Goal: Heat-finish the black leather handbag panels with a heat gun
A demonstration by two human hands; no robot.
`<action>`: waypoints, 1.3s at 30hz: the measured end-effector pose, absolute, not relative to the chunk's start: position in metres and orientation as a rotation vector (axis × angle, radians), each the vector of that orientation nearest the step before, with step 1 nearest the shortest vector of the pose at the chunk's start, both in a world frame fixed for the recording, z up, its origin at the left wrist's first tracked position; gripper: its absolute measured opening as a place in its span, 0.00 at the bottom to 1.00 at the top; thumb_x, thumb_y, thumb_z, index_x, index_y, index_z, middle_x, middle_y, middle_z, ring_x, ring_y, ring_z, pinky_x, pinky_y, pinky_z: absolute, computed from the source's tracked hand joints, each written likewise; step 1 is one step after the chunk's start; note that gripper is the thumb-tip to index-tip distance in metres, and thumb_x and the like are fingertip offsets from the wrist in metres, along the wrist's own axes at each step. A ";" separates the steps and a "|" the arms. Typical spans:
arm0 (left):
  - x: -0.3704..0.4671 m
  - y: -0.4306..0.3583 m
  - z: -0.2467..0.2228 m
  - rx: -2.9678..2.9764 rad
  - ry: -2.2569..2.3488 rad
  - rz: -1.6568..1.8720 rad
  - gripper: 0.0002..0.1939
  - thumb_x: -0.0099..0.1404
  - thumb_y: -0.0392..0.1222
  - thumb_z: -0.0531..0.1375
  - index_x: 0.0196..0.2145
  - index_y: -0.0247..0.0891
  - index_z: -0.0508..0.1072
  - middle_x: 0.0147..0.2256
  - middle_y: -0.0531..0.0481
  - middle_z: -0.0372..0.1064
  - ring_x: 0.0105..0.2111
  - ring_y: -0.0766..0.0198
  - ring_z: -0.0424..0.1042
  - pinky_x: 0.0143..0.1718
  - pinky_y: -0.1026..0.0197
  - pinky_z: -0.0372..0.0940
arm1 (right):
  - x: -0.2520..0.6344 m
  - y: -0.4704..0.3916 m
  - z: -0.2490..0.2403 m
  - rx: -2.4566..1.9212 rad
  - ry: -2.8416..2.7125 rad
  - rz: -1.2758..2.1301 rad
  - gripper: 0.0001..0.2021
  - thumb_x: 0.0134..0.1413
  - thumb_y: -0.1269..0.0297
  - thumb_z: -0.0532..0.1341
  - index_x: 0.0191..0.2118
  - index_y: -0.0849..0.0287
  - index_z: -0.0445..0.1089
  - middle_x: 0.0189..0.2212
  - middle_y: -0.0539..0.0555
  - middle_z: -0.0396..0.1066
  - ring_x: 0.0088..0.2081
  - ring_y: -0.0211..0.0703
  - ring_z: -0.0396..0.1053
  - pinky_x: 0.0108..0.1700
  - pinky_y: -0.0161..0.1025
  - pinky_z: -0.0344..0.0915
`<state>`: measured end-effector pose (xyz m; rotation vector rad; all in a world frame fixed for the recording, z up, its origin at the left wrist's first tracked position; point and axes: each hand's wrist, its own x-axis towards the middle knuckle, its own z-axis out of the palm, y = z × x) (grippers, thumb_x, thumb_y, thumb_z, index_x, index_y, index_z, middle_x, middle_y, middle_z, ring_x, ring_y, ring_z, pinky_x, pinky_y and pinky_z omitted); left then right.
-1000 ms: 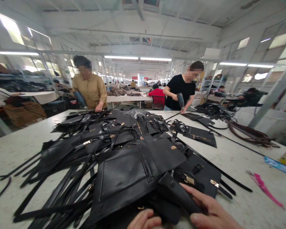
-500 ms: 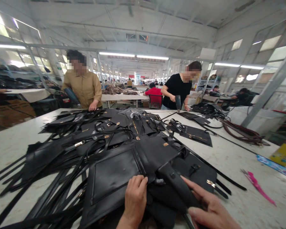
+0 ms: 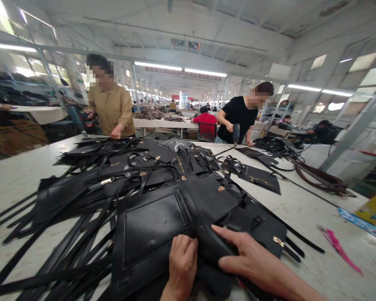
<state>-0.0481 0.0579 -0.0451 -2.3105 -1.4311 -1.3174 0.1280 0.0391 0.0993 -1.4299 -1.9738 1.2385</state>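
Note:
A black leather bag piece [image 3: 153, 225] with a stitched rectangular panel lies in front of me, on top of a pile of similar pieces. At its lower right edge, the curled fingers of my left hand [image 3: 182, 261] grip the leather. My right hand [image 3: 249, 257] is wrapped round a dark heat gun [image 3: 211, 238], whose front end is over the bag piece beside my left fingers. The heat gun's lower part is hidden by my hand. Gold clasps [image 3: 278, 241] and loose black straps show on the pieces around it.
Pink-handled snips [image 3: 338, 248] and a blue patterned strip [image 3: 363, 223] lie on the white table [image 3: 307, 209] at right, near a yellow container [image 3: 374, 207]. Across the table stand two people, one in tan [image 3: 111, 110], one in black [image 3: 240, 119] holding a heat gun [image 3: 236, 134].
My right hand has moved left with the heat gun, bringing it close to my left hand. My left hand keeps its grip on the bag piece. The view has shifted slightly.

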 end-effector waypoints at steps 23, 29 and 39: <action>-0.005 0.038 -0.079 -2.110 -1.363 -1.330 0.08 0.58 0.37 0.52 0.22 0.38 0.64 0.49 0.41 0.64 0.51 0.47 0.58 0.50 0.34 0.44 | 0.092 0.102 0.099 -1.413 -1.769 1.691 0.28 0.44 0.69 0.56 0.55 0.56 0.52 0.19 0.45 0.65 0.13 0.35 0.64 0.13 0.27 0.59; 0.001 0.041 -0.093 -2.077 -1.395 -1.325 0.09 0.57 0.32 0.50 0.21 0.38 0.63 0.48 0.41 0.65 0.52 0.49 0.58 0.52 0.35 0.44 | 0.036 0.177 0.091 -1.393 -1.776 1.616 0.18 0.46 0.69 0.56 0.47 0.64 0.61 0.15 0.46 0.64 0.12 0.34 0.63 0.15 0.29 0.61; 0.012 0.044 -0.097 -1.932 -1.374 -1.384 0.09 0.55 0.35 0.56 0.19 0.39 0.63 0.46 0.44 0.68 0.49 0.50 0.63 0.53 0.36 0.43 | 0.082 0.159 0.109 -1.432 -1.846 1.718 0.20 0.45 0.64 0.58 0.47 0.59 0.61 0.17 0.48 0.67 0.14 0.39 0.66 0.13 0.32 0.60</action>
